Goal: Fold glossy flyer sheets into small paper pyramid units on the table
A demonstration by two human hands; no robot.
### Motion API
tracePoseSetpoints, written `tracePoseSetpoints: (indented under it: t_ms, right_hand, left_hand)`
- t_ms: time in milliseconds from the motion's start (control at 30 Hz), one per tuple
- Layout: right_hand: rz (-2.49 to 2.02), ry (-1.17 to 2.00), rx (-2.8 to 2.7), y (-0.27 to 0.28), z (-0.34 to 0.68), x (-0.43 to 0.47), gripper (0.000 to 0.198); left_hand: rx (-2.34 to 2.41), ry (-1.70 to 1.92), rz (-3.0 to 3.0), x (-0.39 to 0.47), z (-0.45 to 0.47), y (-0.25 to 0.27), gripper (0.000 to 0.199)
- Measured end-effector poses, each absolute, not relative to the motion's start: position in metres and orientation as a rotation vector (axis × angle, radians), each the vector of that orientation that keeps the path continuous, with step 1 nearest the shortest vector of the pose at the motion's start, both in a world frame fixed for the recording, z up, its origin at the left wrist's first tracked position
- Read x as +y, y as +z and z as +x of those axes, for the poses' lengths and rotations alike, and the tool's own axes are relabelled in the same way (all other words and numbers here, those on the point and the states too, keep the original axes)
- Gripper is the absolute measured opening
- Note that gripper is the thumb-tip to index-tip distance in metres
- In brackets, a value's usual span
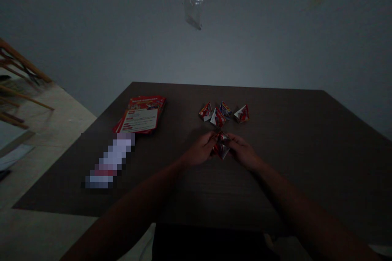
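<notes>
My left hand and my right hand are together over the middle of the dark table. Between them they hold an origami piece folded from red and white printed paper, its pointed tip towards me. The fingers of both hands are closed on its sides, and the thumbs lie on top. Just beyond my hands stand several similar folded paper pieces: a red one at the left, another in front, a bluish one behind it and one apart at the right.
A stack of red printed leaflets lies at the table's far left. Nearer me is a pixelated long item I cannot make out. The table meets a pale wall. Wooden legs stand on the floor at left.
</notes>
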State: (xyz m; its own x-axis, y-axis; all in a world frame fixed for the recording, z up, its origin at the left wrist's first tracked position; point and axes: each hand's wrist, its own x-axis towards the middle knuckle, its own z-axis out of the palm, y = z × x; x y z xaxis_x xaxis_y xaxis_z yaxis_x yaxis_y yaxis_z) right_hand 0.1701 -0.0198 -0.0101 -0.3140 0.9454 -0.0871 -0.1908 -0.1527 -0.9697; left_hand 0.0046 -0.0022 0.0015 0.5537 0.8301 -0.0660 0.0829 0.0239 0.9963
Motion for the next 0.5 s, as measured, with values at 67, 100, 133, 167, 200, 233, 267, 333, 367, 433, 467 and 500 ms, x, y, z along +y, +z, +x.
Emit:
tracePoseSetpoints:
  t_ms: [67,100,133,167,200,233,267,333,367,433,467,500]
  right_hand:
    - [-0.967,1.612,-1.21,-0.0111,0.1712,-0.0198,0.027]
    - [-0.972,1.598,-1.222,-0.0117,0.1718,-0.0198,0.027]
    - [-0.978,1.582,-1.238,-0.0123,0.1725,-0.0199,0.027]
    - [-0.983,1.567,-1.253,-0.0129,0.1731,-0.0199,0.027]
    - [-0.984,1.556,-1.267,-0.0133,0.1736,-0.0199,0.027]
    - [-0.981,1.551,-1.277,-0.0137,0.1741,-0.0199,0.028]
    - [-0.978,1.55,-1.286,-0.0138,0.1746,-0.0198,0.028]
    - [-0.979,1.546,-1.298,-0.0137,0.1755,-0.0193,0.028]
    - [-0.985,1.535,-1.298,-0.0134,0.1759,-0.019,0.027]
    - [-1.006,1.498,-1.285,-0.0123,0.1766,-0.0183,0.026]
    - [-1.014,1.482,-1.278,-0.0116,0.1768,-0.0181,0.025]
    - [-1.014,1.474,-1.273,-0.011,0.1769,-0.0179,0.024]
  left_hand:
    - [0.813,0.689,1.39,-0.0015,0.0043,0.0006,0.026]
    - [0.803,0.686,1.372,-0.0012,0.0041,0.0002,0.023]
    - [0.795,0.687,1.36,-0.0009,0.0039,-0.0004,0.02]
    - [0.789,0.69,1.356,-0.0006,0.0038,-0.0012,0.018]
    - [0.784,0.696,1.356,-0.0003,0.0038,-0.0021,0.016]
    - [0.777,0.706,1.359,0.0,0.004,-0.0031,0.015]
    - [0.768,0.717,1.366,0.0003,0.0042,-0.0041,0.014]
    - [0.762,0.741,1.384,0.0012,0.0051,-0.0057,0.014]
    - [0.776,0.758,1.396,0.0019,0.0057,-0.0064,0.013]
    - [0.839,0.796,1.415,0.0036,0.0069,-0.0074,0.011]
    - [0.873,0.814,1.416,0.0045,0.0074,-0.0079,0.01]
    - [0.896,0.829,1.411,0.0054,0.0079,-0.0083,0.009]
